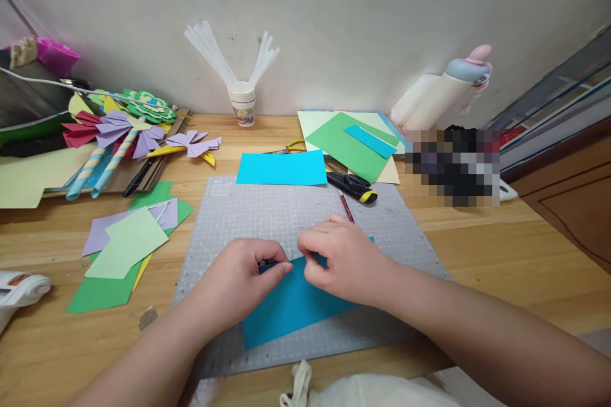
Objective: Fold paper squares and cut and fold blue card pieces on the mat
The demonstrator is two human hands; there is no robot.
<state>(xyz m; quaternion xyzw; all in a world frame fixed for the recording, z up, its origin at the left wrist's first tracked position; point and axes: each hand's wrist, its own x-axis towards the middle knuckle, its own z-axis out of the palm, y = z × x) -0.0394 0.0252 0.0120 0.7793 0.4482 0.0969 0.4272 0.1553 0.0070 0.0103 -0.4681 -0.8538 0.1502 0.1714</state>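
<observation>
Lying on the near half of the gray cutting mat, the blue sheet has its far edge pinched by the left hand and right hand; uneven pulling could crease or tear it.

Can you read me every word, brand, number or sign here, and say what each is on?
"A3": the top left corner of the grey cutting mat.
Small characters around it: too small and blurred to read.
Paper cup: coloured print, no readable words.
I can make out nothing else.
</observation>
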